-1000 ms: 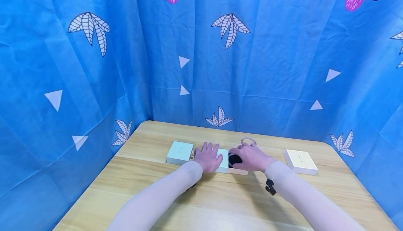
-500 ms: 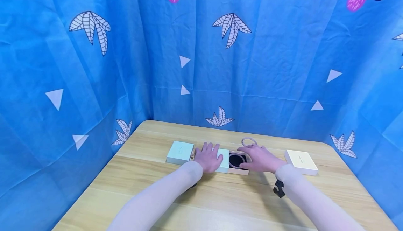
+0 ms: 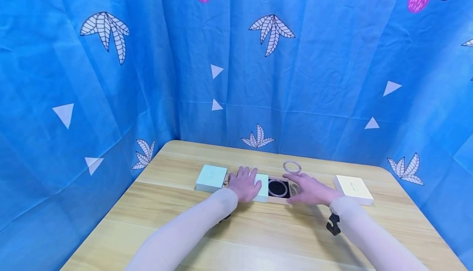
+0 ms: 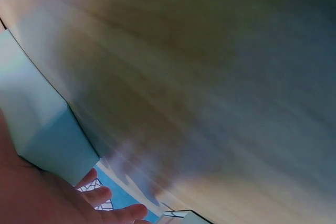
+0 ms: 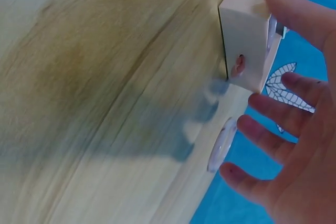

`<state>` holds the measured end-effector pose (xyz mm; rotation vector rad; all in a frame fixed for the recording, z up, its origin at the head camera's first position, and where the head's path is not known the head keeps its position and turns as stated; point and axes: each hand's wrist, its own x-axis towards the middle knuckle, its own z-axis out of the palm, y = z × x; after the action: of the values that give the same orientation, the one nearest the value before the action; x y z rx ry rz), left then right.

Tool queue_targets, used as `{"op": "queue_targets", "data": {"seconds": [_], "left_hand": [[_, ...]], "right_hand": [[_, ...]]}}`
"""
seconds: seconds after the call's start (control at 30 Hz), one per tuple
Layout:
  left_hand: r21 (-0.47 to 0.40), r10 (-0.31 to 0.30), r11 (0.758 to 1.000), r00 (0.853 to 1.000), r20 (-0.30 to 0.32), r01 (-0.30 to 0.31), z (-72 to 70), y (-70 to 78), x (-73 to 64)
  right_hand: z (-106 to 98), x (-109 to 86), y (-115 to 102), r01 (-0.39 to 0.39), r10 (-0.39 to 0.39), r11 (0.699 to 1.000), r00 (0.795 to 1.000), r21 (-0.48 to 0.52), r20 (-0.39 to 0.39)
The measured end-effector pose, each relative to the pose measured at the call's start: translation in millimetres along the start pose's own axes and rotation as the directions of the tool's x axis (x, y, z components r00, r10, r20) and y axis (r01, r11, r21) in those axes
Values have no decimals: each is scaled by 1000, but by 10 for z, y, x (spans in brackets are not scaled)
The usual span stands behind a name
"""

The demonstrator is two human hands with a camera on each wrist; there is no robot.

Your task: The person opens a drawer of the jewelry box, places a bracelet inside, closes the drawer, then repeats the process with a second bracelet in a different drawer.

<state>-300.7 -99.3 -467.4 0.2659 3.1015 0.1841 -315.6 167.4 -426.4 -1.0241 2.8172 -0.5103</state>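
In the head view my left hand [image 3: 244, 186] lies with fingers spread on a mint slide-out box [image 3: 261, 187], covering its left part. The pale pink drawer [image 3: 279, 200] sticks out of this box on the right. Inside it, a lilac-grey bangle [image 3: 270, 193] lies on black lining. My right hand [image 3: 308, 189] is beside the drawer's right end, fingers apart and holding nothing. Its thumb is at the drawer's edge in the right wrist view; contact is hard to tell. Just behind its fingers, a second bangle [image 3: 292, 172] lies on the table.
Left of my left hand stands another mint box [image 3: 211, 178], with a small brownish item partly hidden beside it. A cream box [image 3: 354, 189] sits at the right. The wooden table [image 3: 258, 238] meets a blue patterned curtain [image 3: 325, 78] behind and on both sides.
My right hand has drawn back to the right from over the drawer, uncovering the bangle inside and the bangle behind. The left hand stays on the mint box.
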Motion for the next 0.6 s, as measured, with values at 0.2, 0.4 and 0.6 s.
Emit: {"op": "queue_targets", "data": {"seconds": [0.2,0.4,0.6], "left_hand": [[5,5,1000,1000,0,-5,-23,0,-3],[2,6,1000,1000,-1,-6,-15,-1,0],[3,9,1000,1000,-9,-9,-12,-4,-4]], "right_hand": [[-4,-30,33,2,-2,999,1000,39,7],[6,-36,73,31,-30,999,1000,44,-2],[21,-36,99,39,-39,998,999,42,-8]]}}
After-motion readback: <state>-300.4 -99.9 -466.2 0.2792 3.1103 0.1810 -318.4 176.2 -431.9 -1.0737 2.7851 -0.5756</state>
